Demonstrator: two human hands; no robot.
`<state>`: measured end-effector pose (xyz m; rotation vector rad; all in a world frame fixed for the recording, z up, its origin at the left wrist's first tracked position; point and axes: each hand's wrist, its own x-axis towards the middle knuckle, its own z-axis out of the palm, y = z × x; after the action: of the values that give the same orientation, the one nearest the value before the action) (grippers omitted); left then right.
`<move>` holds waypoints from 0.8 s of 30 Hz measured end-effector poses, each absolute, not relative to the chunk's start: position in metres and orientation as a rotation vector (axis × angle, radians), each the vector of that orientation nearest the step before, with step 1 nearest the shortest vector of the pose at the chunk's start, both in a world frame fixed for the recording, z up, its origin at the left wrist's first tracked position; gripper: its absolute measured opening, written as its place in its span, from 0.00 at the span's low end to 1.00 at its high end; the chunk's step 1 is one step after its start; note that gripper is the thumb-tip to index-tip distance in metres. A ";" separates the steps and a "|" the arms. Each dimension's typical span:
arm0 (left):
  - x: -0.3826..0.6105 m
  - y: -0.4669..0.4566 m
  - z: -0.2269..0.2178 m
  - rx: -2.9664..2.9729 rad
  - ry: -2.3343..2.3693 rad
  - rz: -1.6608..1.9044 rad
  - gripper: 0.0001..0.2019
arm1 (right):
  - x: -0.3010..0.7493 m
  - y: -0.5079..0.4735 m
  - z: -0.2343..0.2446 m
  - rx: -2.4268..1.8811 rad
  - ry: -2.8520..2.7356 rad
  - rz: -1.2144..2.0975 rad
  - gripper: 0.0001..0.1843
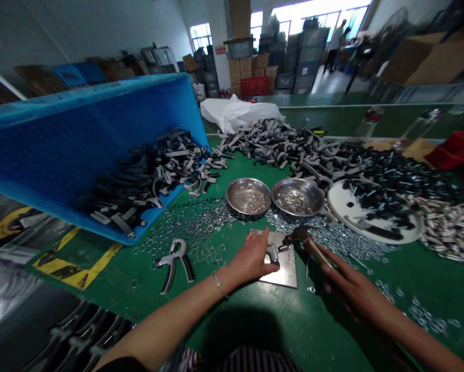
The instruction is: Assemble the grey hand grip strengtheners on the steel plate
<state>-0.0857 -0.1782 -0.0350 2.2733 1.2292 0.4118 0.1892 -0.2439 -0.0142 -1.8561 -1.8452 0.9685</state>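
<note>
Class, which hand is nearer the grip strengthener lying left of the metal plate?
Left. The left hand is right of the grip strengthener, at the metal plate; the right hand, holding a hammer, is farther right.

The person wears a thin silvery bracelet [217,281], black sleeve [123,365] and striped clothing [255,360].

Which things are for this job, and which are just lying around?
Probably for the job:
Wooden-handled metal hammer in the right hand
Small grey metal-looking part held by the left hand
Flat silver metal plate beneath it
Round steel bowls

Probably just lying about:
Crumpled white plastic
Red plastic crate
Brown cardboard boxes
</note>
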 end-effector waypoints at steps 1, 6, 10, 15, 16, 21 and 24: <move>-0.085 -0.183 -0.033 2.255 1.220 0.468 0.49 | 0.189 -0.244 -0.015 -1.856 -1.879 0.842 0.33; -0.082 -0.224 -0.025 2.077 1.115 0.745 0.42 | 0.156 -0.239 -0.005 -1.529 -1.870 0.751 0.26; -0.084 -0.237 -0.016 2.153 0.967 0.651 0.45 | 0.144 -0.237 -0.001 -1.378 -1.575 1.369 0.17; -0.055 -0.186 0.014 2.375 0.776 0.535 0.37 | 0.184 -0.260 -0.014 -1.543 -1.789 0.888 0.11; -0.039 -0.169 0.019 2.455 0.781 0.567 0.28 | 0.192 -0.267 -0.018 -1.548 -1.841 0.816 0.12; 0.070 -0.089 0.008 2.921 0.561 0.424 0.19 | 0.206 -0.293 -0.033 -1.600 -1.758 0.754 0.19; 0.116 -0.063 -0.011 3.041 0.607 0.266 0.14 | 0.199 -0.303 -0.039 -1.536 -1.455 0.820 0.17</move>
<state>0.1164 -0.0630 -0.0107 3.0414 0.6070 0.2664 0.1986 -0.3027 -0.0387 -1.5362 -1.4554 0.8205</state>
